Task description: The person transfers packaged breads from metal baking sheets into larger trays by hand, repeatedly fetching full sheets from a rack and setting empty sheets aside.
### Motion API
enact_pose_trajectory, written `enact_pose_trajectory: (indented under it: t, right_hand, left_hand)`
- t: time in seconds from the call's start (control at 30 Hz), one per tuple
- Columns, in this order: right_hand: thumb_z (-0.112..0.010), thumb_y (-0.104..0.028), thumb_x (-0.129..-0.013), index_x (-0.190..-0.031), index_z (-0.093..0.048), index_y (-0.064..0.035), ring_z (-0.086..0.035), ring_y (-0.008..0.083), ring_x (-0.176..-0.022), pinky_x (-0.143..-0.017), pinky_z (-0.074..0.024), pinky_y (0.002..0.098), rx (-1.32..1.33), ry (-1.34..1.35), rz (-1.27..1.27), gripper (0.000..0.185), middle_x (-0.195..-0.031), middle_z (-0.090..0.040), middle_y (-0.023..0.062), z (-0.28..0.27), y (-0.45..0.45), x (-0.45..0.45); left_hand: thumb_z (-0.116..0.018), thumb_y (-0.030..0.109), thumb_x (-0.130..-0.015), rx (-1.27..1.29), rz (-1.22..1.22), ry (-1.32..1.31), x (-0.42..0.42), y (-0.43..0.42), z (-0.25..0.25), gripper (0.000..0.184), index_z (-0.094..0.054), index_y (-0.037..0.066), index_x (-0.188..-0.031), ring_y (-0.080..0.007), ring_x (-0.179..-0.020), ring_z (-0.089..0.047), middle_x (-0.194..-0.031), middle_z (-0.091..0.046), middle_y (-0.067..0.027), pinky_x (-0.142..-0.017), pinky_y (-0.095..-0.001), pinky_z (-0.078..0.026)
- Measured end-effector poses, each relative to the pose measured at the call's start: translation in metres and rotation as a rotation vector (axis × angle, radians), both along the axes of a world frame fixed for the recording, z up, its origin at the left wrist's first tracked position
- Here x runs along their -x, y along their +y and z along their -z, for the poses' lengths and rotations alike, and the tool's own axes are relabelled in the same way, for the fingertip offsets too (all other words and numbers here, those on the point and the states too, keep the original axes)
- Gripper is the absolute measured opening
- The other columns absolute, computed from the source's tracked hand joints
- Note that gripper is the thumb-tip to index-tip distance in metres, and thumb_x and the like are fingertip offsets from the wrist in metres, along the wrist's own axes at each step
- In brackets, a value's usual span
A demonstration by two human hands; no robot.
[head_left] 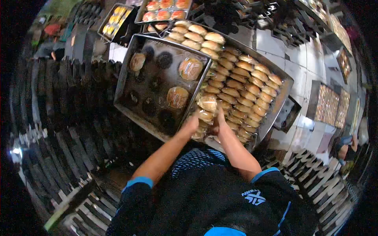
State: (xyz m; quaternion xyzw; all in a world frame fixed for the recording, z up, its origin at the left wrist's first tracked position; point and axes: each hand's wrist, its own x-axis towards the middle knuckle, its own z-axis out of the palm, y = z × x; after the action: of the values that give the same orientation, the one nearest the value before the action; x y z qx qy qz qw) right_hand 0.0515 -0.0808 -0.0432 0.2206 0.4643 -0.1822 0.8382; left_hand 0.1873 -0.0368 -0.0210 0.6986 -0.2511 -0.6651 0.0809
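Note:
My left hand and my right hand are pressed to the two sides of a short column of plastic-wrapped buns, at the near left end of a large tray. Motion blurs the fingers a little, and the buns hide some of them. Rows of wrapped buns, standing on edge, pack this tray. Against its left side is a dark baking tray with round dark marks. On it lie a few wrapped round buns with printed labels, two at its right side and one at upper left.
Beyond the trays sit a tray of red-topped packs and a tray of yellow packs. Stacked dark racks fill the left. More filled trays rest on the tiled floor at right, where another person is partly visible.

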Motion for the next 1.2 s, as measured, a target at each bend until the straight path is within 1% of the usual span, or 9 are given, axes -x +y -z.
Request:
enact_pose_trajectory:
  t: [0.13,0.23,0.4,0.47,0.63,0.87,0.97,1.1,1.2]
  right_hand:
    - [-0.033,-0.064,-0.084,-0.116,-0.057,-0.0109,-0.059,0.0329,-0.094,-0.084,-0.0457,0.0531,0.001,-0.064,0.060,0.066,-0.110,-0.061,0.0145,0.015,-0.008,-0.014]
    - [-0.030,-0.072,-0.080,-0.127,-0.051,-0.0133,-0.044,0.0349,-0.117,-0.098,-0.0281,0.0586,0.061,0.212,-0.207,0.078,-0.129,-0.050,0.0132,0.033,-0.004,-0.005]
    - [-0.041,-0.054,-0.087,-0.131,-0.043,-0.0069,-0.050,0.0336,-0.110,-0.094,-0.0375,0.0399,0.765,1.182,-0.823,0.064,-0.119,-0.053,0.0205,0.038,-0.004,0.019]
    - [-0.044,-0.044,-0.090,-0.129,-0.043,-0.0042,-0.047,0.0332,-0.114,-0.097,-0.0352,0.0374,1.520,1.214,-0.389,0.057,-0.120,-0.052,0.0226,0.019,-0.006,0.023]
    - [-0.038,-0.044,-0.092,-0.129,-0.044,-0.0027,-0.047,0.0292,-0.116,-0.099,-0.0332,0.0353,1.479,0.788,-0.254,0.055,-0.122,-0.051,0.0186,0.058,0.007,0.006]
    - [-0.036,-0.039,-0.093,-0.138,-0.033,-0.0019,-0.038,0.0224,-0.125,-0.106,-0.0267,0.0360,1.456,0.552,0.261,0.058,-0.138,-0.039,0.0125,0.049,0.045,-0.026]
    - [-0.050,-0.044,-0.083,-0.140,-0.029,-0.0033,-0.023,0.0256,-0.134,-0.111,-0.0134,0.0363,1.355,0.856,0.161,0.073,-0.145,-0.029,0.0120,0.091,0.050,-0.037]
    - [-0.049,-0.027,-0.087,-0.124,-0.047,0.0022,-0.049,0.0309,-0.114,-0.101,-0.0331,0.0404,1.395,1.553,0.402,0.048,-0.119,-0.055,0.0185,0.004,0.023,-0.044]
    - [-0.051,-0.024,-0.086,-0.121,-0.048,0.0051,-0.056,0.0335,-0.103,-0.094,-0.0395,0.0402,1.614,1.394,0.236,0.046,-0.111,-0.058,0.0226,-0.083,-0.010,-0.083]
  left_hand:
    - [-0.045,0.031,-0.085,0.819,0.497,-0.679,0.035,0.050,-0.067,0.073,-0.016,-0.009,-0.139,-0.0505,-0.132,-0.012,-0.146,-0.011,-0.0282,-0.108,-0.0550,-0.014]
    - [-0.048,0.036,-0.084,0.914,0.755,-0.715,0.033,0.041,-0.016,0.075,-0.018,-0.001,-0.142,-0.0473,-0.135,-0.009,-0.148,-0.011,-0.0240,-0.108,-0.0567,-0.011]
    - [-0.050,0.044,-0.080,0.976,0.693,-0.636,0.023,0.032,0.013,0.083,-0.017,0.002,-0.143,-0.0451,-0.136,-0.008,-0.149,-0.011,-0.0221,-0.108,-0.0557,-0.009]
    - [-0.049,0.044,-0.081,1.037,0.603,-0.604,0.024,0.037,0.014,0.083,-0.017,0.001,-0.143,-0.0450,-0.136,-0.008,-0.149,-0.011,-0.0224,-0.108,-0.0558,-0.008]
    - [-0.045,0.046,-0.084,1.065,0.910,-0.765,0.024,0.015,0.012,0.082,-0.012,0.000,-0.144,-0.0453,-0.136,-0.006,-0.148,-0.010,-0.0239,-0.109,-0.0547,-0.006]
    - [-0.054,0.026,-0.085,1.452,0.469,-0.287,-0.008,0.028,-0.048,0.061,-0.033,-0.003,-0.134,-0.0444,-0.132,-0.022,-0.138,-0.030,-0.0285,-0.107,-0.0525,-0.020]
    - [-0.059,0.030,-0.084,1.257,0.135,-0.631,-0.053,0.008,-0.044,0.064,-0.034,-0.004,-0.132,-0.0457,-0.129,-0.026,-0.136,-0.031,-0.0302,-0.106,-0.0515,-0.023]
    - [-0.068,0.034,-0.077,0.881,0.019,-0.627,-0.093,-0.046,-0.020,0.075,-0.034,-0.006,-0.130,-0.0439,-0.123,-0.036,-0.132,-0.035,-0.0315,-0.103,-0.0482,-0.029]
    - [-0.080,0.039,-0.063,0.636,0.284,-0.244,-0.107,-0.047,-0.009,0.092,-0.032,-0.005,-0.128,-0.0387,-0.113,-0.047,-0.125,-0.043,-0.0286,-0.094,-0.0438,-0.040]
